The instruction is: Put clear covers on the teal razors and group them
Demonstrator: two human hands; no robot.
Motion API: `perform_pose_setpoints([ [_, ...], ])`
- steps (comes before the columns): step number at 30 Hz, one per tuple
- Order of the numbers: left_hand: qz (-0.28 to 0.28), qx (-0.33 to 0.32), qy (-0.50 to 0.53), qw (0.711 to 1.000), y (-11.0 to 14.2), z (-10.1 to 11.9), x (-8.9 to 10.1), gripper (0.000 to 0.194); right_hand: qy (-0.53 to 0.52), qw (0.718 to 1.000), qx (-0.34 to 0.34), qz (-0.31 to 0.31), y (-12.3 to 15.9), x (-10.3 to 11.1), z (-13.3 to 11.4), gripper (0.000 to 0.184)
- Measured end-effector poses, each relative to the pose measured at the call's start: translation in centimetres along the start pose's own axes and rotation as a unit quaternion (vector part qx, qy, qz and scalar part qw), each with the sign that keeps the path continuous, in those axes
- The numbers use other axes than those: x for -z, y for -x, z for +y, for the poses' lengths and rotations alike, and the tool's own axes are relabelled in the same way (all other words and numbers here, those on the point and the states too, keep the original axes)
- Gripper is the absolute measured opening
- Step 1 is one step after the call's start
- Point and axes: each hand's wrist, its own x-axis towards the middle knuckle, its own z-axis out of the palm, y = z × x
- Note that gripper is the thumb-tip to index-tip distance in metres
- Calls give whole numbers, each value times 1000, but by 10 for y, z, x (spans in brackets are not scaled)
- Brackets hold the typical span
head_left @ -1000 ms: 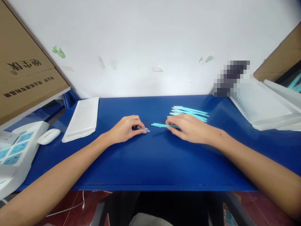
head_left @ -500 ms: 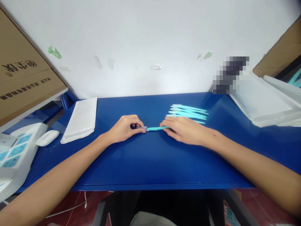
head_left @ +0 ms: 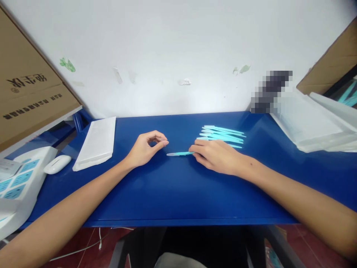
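Note:
My right hand is closed on a slim turquoise eyebrow razor, held low over the table and pointing left. A clear cap covers the razor's left tip. My left hand is just left of that cap and apart from it, thumb and fingers curled into a pinch. Whether something small sits between those fingertips I cannot make out. Behind my right hand lies a loose pile of several turquoise razors with pale ends, partly hidden by the hand.
The blue table meets a white wall. At left are a white packet, a white earbud case, a power strip and a cardboard box. Clear plastic bags lie at right beside another box.
My right hand moved the razor left until its tip met the clear cap in my left hand. The left hand then let go of that cap and drew back up and left.

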Motion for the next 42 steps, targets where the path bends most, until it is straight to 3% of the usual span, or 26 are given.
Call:
perform_pose_setpoints([
  [6,-52,-6,-42,998,0,4,-1,27,10,1000,-20,13,2,1,8,23],
  [11,-26,9,-39,999,1,4,0,32,5,1000,-20,19,2,1,10,23],
  [17,21,77,96,992,-3,-3,2,39,-15,1000,-4,21,2,1,7,26],
  [23,68,68,127,987,-6,-12,10,46,-17,999,-10,26,2,-1,6,29],
  [30,27,90,120,988,-7,-10,7,35,-20,999,-20,33,1,-2,7,33],
  [35,22,86,155,984,-6,-10,5,42,-25,999,-17,40,1,-3,7,33],
  [42,3,39,55,998,-6,-9,6,36,-20,999,-18,39,0,-4,6,33],
])
